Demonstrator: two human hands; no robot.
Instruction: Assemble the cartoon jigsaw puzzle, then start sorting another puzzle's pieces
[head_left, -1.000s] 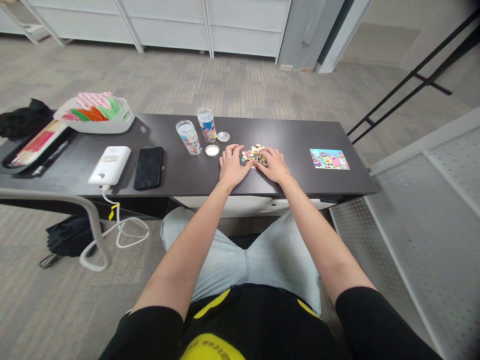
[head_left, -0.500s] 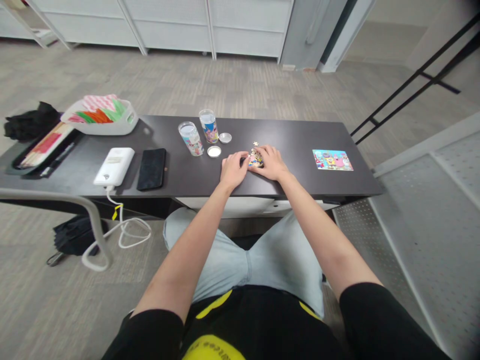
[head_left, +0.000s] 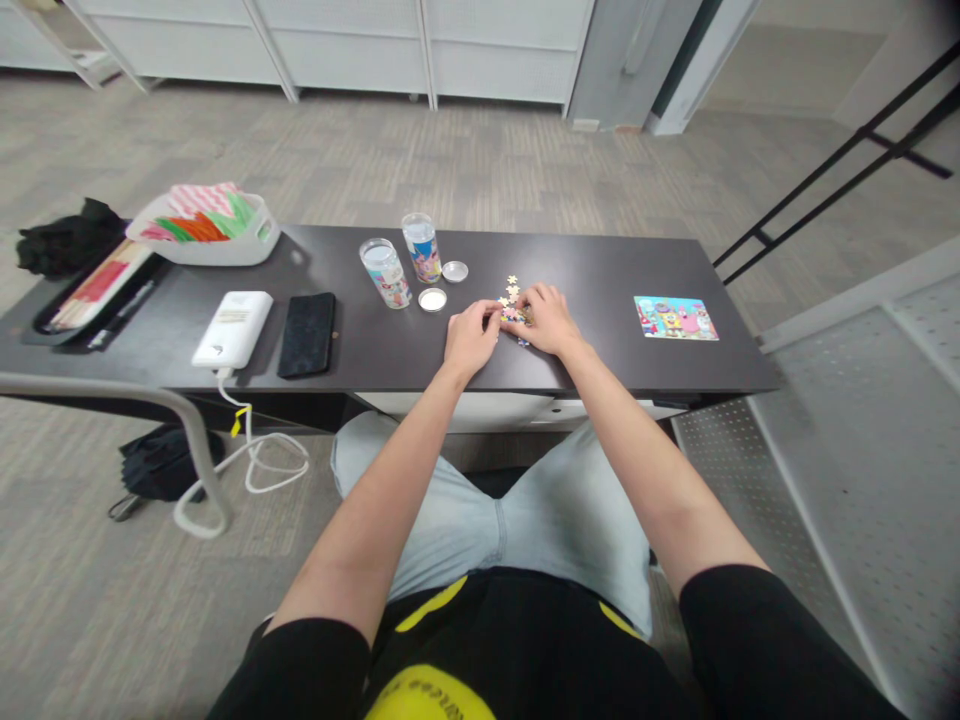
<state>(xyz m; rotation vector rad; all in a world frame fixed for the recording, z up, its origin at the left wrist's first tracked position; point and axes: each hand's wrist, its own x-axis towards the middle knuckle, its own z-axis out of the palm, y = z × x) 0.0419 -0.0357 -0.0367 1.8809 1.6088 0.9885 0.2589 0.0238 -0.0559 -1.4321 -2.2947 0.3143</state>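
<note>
A small heap of colourful jigsaw pieces (head_left: 513, 313) lies on the dark table between my two hands. My left hand (head_left: 471, 337) rests at the heap's left edge, its fingers bent and slightly apart, with the tips touching pieces. From the right, my right hand (head_left: 551, 318) curves over the heap with thumb and fingers apart, hiding part of it. Some loose pieces trail away beyond the fingers, pale side up, and a bluish one shows just below the right thumb. Neither hand visibly lifts a piece.
Two clear printed jars (head_left: 386, 273) stand left of my hands, beside two round lids (head_left: 433, 300). A cartoon picture card (head_left: 676, 318) lies at the right. Further left are a black phone (head_left: 307, 335), a white power bank (head_left: 233, 330) with cable, and a white basket (head_left: 225, 250).
The heap has spread out, with more pieces showing beyond and below my fingers. My hands stay around it, the fingers shifted slightly. The camera view has tilted a little.
</note>
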